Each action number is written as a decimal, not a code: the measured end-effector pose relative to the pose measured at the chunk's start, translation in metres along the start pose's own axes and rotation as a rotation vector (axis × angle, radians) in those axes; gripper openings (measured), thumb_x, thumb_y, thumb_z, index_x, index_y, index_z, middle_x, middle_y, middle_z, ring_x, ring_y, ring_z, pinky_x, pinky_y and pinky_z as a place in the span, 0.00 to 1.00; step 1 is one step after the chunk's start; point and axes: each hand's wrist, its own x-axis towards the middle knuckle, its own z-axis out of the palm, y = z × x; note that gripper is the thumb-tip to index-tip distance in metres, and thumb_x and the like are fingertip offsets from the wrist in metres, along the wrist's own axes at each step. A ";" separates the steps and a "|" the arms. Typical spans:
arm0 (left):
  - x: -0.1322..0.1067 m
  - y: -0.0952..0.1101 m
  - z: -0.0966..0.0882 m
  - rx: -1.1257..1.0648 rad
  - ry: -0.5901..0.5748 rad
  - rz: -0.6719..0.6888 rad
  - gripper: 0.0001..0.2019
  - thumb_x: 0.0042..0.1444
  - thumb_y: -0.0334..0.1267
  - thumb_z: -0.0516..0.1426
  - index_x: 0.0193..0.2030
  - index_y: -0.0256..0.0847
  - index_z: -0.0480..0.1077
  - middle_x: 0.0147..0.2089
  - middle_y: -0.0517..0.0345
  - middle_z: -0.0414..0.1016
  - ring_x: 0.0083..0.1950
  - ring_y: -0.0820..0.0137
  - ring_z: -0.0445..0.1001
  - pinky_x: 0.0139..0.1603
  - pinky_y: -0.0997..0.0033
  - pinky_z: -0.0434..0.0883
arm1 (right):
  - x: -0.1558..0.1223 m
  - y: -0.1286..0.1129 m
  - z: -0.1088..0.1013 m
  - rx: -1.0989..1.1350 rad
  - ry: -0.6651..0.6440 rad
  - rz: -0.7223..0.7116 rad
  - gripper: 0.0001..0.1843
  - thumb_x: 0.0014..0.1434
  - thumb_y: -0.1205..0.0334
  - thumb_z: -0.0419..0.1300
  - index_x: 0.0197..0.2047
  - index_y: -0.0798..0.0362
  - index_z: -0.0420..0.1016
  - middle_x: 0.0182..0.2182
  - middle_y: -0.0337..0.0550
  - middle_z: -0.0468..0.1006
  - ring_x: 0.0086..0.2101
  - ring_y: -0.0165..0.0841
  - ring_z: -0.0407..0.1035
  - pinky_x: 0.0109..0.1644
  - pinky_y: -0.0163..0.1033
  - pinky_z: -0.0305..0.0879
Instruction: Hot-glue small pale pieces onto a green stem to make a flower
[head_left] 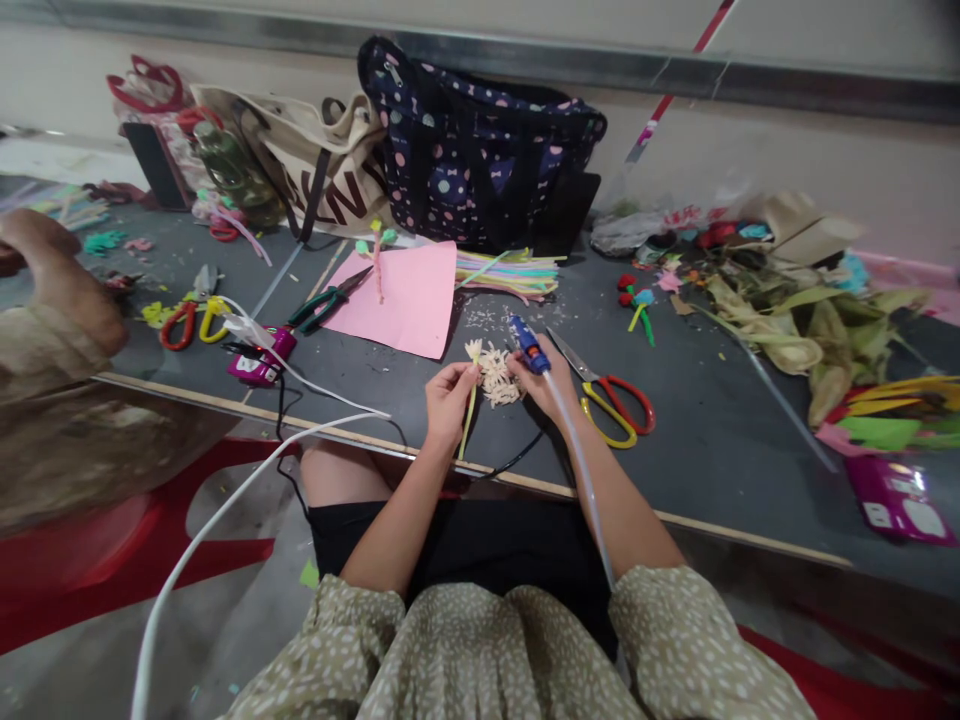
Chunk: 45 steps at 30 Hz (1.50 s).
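The left hand (448, 398) is pinching a small cream flower (495, 375) by its yellow-green stem (469, 420), fingers closed on the stem just under the petals. The flower is sitting between the two hands, just above the near edge of the dark table (705, 440), and the stem is hanging down past that edge. The right hand (546, 385) is clenching a blue glue gun (529, 345), its nozzle end pointing up and away from the person while the flower is lying against the hand's fingers on the left. A pale glue stick (581, 470) is running back from the gun along the right forearm.

Just right of the right hand, red and yellow scissors (611, 400) are lying open on the table. Behind the hands a pink sheet (409, 300) is lying flat, with a small flower stem on it, green pliers (326, 303) at its left corner, and a bundle of coloured straws (510, 272) at its right.

At the back edge a dark dotted bag (480, 150) is standing, its top open; what is inside cannot be made out. Beside it to the left a beige tote (315, 170) is slumping, its contents also hidden. Further left a green bottle (232, 170) is standing next to the tote.

On the right, dried husks (787, 320) are lying in a loose heap. At the far left another person's arm (60, 290) is resting on the table, well apart from the flower.
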 end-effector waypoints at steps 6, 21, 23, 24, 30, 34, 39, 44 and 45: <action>-0.001 0.001 0.000 0.092 -0.041 0.009 0.16 0.45 0.48 0.69 0.31 0.36 0.78 0.26 0.60 0.74 0.25 0.77 0.65 0.28 0.77 0.64 | -0.002 -0.006 -0.005 0.205 0.138 0.057 0.11 0.54 0.52 0.66 0.37 0.50 0.73 0.34 0.39 0.79 0.36 0.34 0.74 0.48 0.43 0.71; -0.002 -0.003 0.000 0.160 -0.136 -0.059 0.14 0.46 0.46 0.68 0.31 0.36 0.78 0.26 0.58 0.75 0.25 0.76 0.68 0.28 0.76 0.65 | -0.005 -0.016 -0.008 0.366 0.107 0.111 0.11 0.54 0.52 0.65 0.36 0.49 0.76 0.35 0.41 0.82 0.37 0.37 0.77 0.43 0.43 0.74; -0.001 -0.003 0.000 0.162 -0.142 -0.062 0.15 0.46 0.47 0.68 0.31 0.36 0.78 0.26 0.58 0.75 0.25 0.76 0.68 0.27 0.76 0.65 | -0.005 -0.019 -0.011 0.293 0.129 0.063 0.10 0.54 0.53 0.66 0.36 0.49 0.77 0.35 0.41 0.82 0.38 0.37 0.77 0.49 0.46 0.73; -0.001 -0.003 0.000 0.165 -0.145 -0.062 0.15 0.46 0.47 0.69 0.31 0.36 0.79 0.26 0.58 0.75 0.24 0.76 0.68 0.27 0.77 0.65 | -0.005 -0.019 -0.012 0.279 0.136 0.051 0.09 0.54 0.54 0.66 0.36 0.49 0.77 0.35 0.41 0.82 0.39 0.37 0.77 0.51 0.47 0.72; 0.000 -0.005 -0.002 0.201 -0.150 -0.057 0.15 0.46 0.47 0.69 0.33 0.37 0.79 0.26 0.58 0.76 0.25 0.75 0.68 0.26 0.76 0.64 | -0.002 -0.018 -0.009 0.321 0.157 0.088 0.10 0.52 0.56 0.65 0.37 0.49 0.75 0.35 0.40 0.82 0.38 0.36 0.76 0.52 0.46 0.71; 0.001 -0.006 -0.003 0.202 -0.168 -0.070 0.14 0.47 0.47 0.68 0.34 0.37 0.79 0.26 0.59 0.76 0.25 0.76 0.68 0.27 0.77 0.64 | 0.000 -0.019 -0.007 0.327 0.185 0.130 0.12 0.50 0.55 0.66 0.37 0.49 0.74 0.36 0.40 0.81 0.36 0.35 0.75 0.48 0.44 0.71; 0.001 -0.008 -0.005 0.212 -0.166 -0.063 0.14 0.47 0.46 0.68 0.34 0.36 0.80 0.29 0.57 0.78 0.27 0.75 0.70 0.30 0.76 0.66 | -0.001 -0.028 -0.010 0.318 0.158 0.128 0.08 0.49 0.57 0.67 0.31 0.50 0.73 0.29 0.36 0.78 0.28 0.31 0.69 0.38 0.40 0.70; 0.002 -0.009 -0.005 0.218 -0.183 -0.073 0.14 0.46 0.45 0.68 0.33 0.36 0.79 0.29 0.58 0.77 0.28 0.75 0.69 0.30 0.77 0.65 | -0.002 -0.037 -0.012 0.299 0.133 0.135 0.07 0.51 0.58 0.65 0.29 0.50 0.73 0.25 0.36 0.77 0.28 0.32 0.71 0.40 0.40 0.71; 0.002 -0.008 -0.005 0.218 -0.184 -0.076 0.13 0.46 0.45 0.68 0.33 0.36 0.79 0.29 0.58 0.77 0.27 0.76 0.68 0.30 0.77 0.64 | -0.002 -0.036 -0.011 0.309 0.134 0.141 0.07 0.50 0.57 0.66 0.29 0.50 0.73 0.25 0.36 0.77 0.27 0.32 0.72 0.39 0.40 0.72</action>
